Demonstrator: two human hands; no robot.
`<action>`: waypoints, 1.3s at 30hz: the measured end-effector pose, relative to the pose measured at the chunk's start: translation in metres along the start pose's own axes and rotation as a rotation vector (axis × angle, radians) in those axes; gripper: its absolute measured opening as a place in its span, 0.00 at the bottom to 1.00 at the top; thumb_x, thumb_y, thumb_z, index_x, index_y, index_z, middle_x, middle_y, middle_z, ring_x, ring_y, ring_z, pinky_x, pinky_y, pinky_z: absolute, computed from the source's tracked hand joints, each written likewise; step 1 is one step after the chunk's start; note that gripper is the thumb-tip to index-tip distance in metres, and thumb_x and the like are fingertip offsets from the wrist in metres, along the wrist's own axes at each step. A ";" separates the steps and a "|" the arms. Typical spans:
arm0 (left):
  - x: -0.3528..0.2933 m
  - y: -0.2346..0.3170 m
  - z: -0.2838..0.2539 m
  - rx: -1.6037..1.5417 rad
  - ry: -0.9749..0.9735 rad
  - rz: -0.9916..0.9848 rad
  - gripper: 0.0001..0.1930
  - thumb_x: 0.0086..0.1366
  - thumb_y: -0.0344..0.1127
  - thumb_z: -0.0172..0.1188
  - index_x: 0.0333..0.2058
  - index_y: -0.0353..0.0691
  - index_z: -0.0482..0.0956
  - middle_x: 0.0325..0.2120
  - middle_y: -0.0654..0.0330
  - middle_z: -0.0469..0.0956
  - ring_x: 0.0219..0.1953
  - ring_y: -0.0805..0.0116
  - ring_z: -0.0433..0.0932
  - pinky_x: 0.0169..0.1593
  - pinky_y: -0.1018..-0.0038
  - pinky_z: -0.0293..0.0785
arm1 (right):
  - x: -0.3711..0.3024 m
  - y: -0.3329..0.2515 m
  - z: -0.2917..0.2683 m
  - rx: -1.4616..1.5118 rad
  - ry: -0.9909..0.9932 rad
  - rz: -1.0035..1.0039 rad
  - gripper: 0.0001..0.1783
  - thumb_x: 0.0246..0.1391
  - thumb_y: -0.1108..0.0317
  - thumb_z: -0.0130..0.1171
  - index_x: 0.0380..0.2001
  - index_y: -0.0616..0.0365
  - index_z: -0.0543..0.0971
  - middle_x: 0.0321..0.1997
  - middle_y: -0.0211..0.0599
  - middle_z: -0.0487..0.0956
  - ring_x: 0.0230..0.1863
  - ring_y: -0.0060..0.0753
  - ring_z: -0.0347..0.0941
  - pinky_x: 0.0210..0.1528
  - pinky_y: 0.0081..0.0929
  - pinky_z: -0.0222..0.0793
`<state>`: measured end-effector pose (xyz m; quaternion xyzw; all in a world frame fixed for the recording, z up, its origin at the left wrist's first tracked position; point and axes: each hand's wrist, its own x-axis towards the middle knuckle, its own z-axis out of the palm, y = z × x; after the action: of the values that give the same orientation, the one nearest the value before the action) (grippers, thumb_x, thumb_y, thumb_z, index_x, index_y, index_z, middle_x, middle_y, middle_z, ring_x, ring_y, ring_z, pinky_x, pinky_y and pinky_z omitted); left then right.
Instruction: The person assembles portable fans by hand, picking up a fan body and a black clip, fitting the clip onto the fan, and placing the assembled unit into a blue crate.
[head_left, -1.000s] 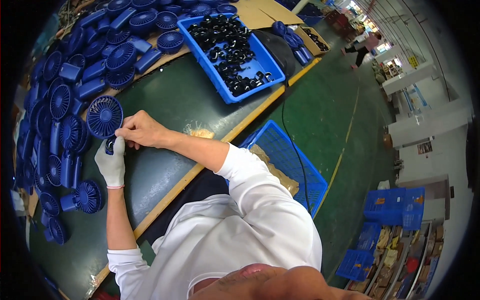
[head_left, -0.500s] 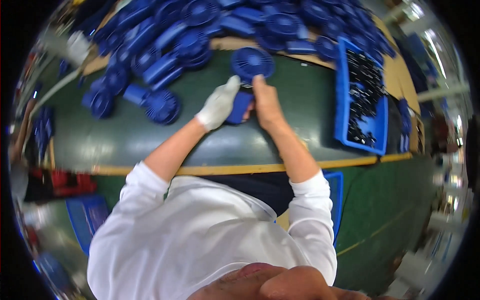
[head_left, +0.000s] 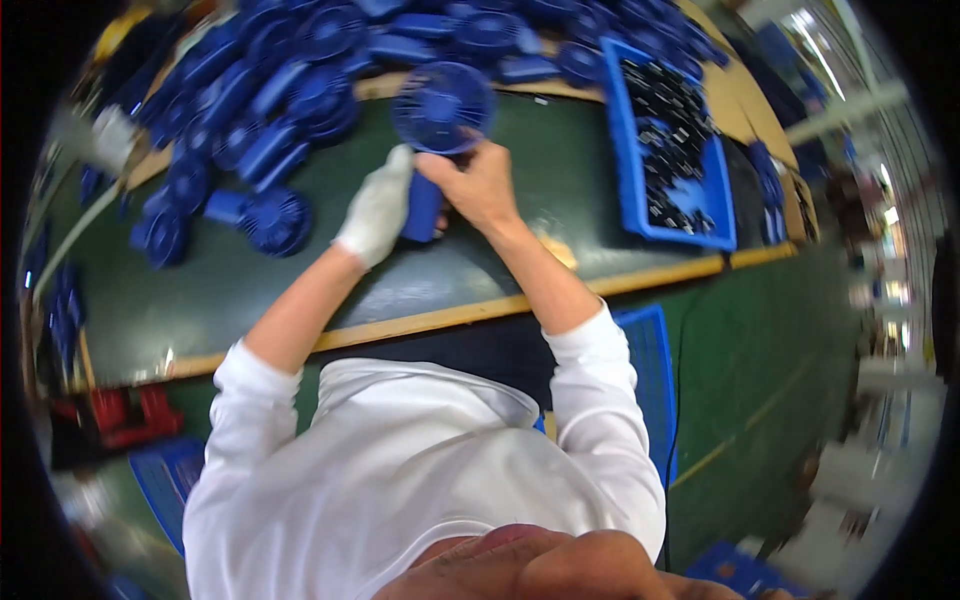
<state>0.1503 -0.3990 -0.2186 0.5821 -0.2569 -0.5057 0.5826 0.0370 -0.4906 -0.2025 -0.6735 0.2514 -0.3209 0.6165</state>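
Note:
A blue handheld fan (head_left: pixel 443 100) is between my hands above the green tabletop, its round grille pointing away from me and its handle toward me. My left hand (head_left: pixel 376 212), in a white glove, is closed along the left side of the handle. My bare right hand (head_left: pixel 482 188) grips the neck just below the grille, with the thumb across the front and the fingers partly hidden behind. Another blue fan (head_left: pixel 278 222) lies on the table to the left of my gloved hand.
Many blue fans (head_left: pixel 330 95) are heaped along the far and left side on cardboard. At the right stands a blue bin (head_left: pixel 627 190) holding small black parts (head_left: pixel 668 130). The green table (head_left: pixel 270 300) has a yellow front edge. A blue crate (head_left: pixel 650 370) stands below it.
The view has turned, so the table things sit further left. My right hand has bent over the fan's neck, its thumb now lying across the front.

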 end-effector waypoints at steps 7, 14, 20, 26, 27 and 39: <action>-0.073 0.033 -0.092 1.022 0.331 0.917 0.14 0.57 0.26 0.52 0.43 0.33 0.77 0.41 0.51 0.78 0.46 0.58 0.77 0.53 0.70 0.69 | -0.010 -0.003 -0.062 -0.553 -0.051 0.106 0.19 0.43 0.57 0.64 0.23 0.68 0.82 0.19 0.41 0.78 0.17 0.25 0.68 0.25 0.26 0.67; -0.084 0.000 -0.196 1.716 0.332 0.812 0.27 0.63 0.46 0.50 0.57 0.37 0.68 0.58 0.46 0.65 0.60 0.46 0.63 0.62 0.59 0.58 | -0.019 -0.014 -0.181 -1.227 0.581 -0.277 0.15 0.48 0.56 0.63 0.25 0.59 0.83 0.23 0.47 0.79 0.27 0.49 0.78 0.30 0.38 0.73; -0.084 0.027 -0.187 1.831 0.213 0.816 0.43 0.42 0.55 0.69 0.56 0.36 0.69 0.55 0.48 0.67 0.59 0.46 0.63 0.63 0.58 0.59 | -0.001 -0.002 -0.290 -1.447 0.679 0.336 0.17 0.49 0.56 0.58 0.32 0.60 0.81 0.38 0.55 0.80 0.43 0.58 0.77 0.46 0.46 0.73; -0.059 0.015 -0.176 1.589 0.155 0.904 0.31 0.43 0.58 0.68 0.37 0.37 0.77 0.34 0.53 0.74 0.37 0.52 0.74 0.41 0.61 0.72 | -0.006 0.042 -0.345 -1.557 0.339 0.141 0.16 0.48 0.59 0.61 0.37 0.57 0.77 0.38 0.48 0.79 0.43 0.54 0.75 0.44 0.44 0.70; -0.042 0.016 -0.162 1.541 0.039 0.845 0.33 0.42 0.60 0.68 0.39 0.38 0.76 0.37 0.52 0.74 0.40 0.51 0.75 0.42 0.62 0.73 | -0.035 0.050 -0.410 -1.727 0.327 -0.086 0.17 0.47 0.59 0.63 0.37 0.59 0.77 0.38 0.48 0.79 0.44 0.54 0.74 0.45 0.43 0.69; -0.049 0.011 -0.091 1.506 0.217 0.714 0.27 0.56 0.63 0.56 0.27 0.40 0.78 0.27 0.56 0.76 0.35 0.57 0.76 0.33 0.62 0.75 | 0.026 -0.026 -0.212 -0.339 0.565 -0.222 0.31 0.53 0.76 0.59 0.60 0.67 0.63 0.28 0.31 0.73 0.24 0.19 0.67 0.22 0.17 0.59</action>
<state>0.2173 -0.3195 -0.2113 0.7445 -0.6371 0.0743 0.1851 -0.1040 -0.6486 -0.1663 -0.6742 0.3871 -0.5136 0.3630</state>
